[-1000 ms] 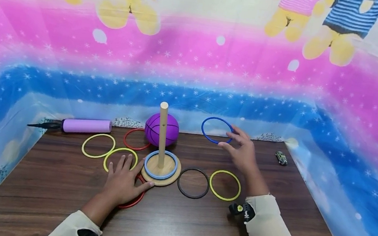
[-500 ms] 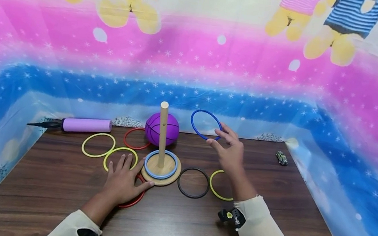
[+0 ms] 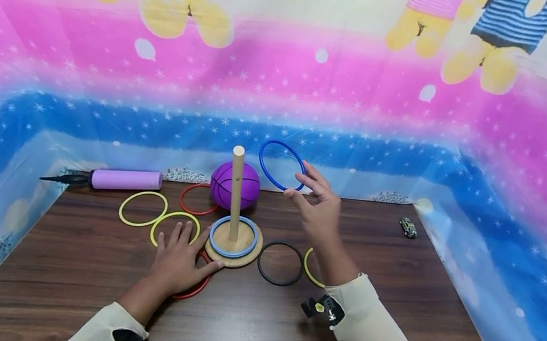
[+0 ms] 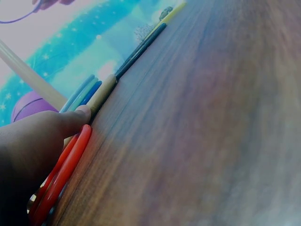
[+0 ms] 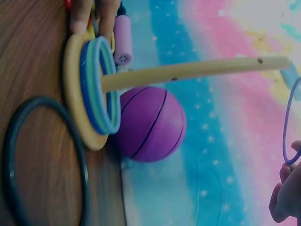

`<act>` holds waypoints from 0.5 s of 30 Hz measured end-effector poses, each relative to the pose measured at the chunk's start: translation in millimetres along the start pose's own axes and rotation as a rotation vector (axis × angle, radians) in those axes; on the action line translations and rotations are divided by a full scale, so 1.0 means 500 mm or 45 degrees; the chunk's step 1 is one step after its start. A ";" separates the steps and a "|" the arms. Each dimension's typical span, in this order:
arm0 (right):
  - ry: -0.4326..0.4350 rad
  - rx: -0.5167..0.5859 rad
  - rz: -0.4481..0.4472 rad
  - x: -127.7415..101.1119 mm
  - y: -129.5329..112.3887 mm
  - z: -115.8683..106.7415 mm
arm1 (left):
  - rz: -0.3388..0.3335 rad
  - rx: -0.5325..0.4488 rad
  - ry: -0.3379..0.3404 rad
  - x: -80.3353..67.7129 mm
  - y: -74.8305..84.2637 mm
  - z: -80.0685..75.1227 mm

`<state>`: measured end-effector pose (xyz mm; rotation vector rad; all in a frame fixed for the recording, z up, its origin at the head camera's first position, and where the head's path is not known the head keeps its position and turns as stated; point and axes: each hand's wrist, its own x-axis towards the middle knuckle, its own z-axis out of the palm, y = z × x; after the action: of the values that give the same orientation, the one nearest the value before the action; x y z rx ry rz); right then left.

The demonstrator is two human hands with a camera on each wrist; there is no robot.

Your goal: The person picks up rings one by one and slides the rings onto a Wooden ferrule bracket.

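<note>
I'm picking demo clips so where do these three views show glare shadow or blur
Head view: mostly sharp, with soft glare on the near part of the tabletop; left wrist view: the left hand looks dark and the tabletop's grain blurred; right wrist view: the backdrop is washed out toward the upper right.

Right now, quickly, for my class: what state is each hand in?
Left hand: open, fingers spread, touching the wooden base.
Right hand: holding the dark blue ring between thumb and fingers.
</note>
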<state>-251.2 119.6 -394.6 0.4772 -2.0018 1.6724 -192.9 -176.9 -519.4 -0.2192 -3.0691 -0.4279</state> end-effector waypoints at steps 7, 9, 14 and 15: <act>-0.012 0.017 -0.079 0.007 -0.037 0.032 | -0.006 0.002 -0.008 0.001 -0.002 0.001; -0.028 0.020 -0.105 0.007 -0.044 0.040 | -0.007 0.000 -0.015 0.000 -0.001 0.001; -0.094 0.028 -0.106 0.002 -0.049 0.059 | -0.005 -0.004 -0.013 0.000 0.000 0.001; -0.112 0.021 -0.102 0.000 -0.049 0.062 | -0.004 -0.002 -0.010 0.000 -0.001 0.001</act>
<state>-242.1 84.6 -379.0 0.6386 -2.0051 1.6465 -192.9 -177.1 -520.0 -0.2168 -3.0774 -0.4310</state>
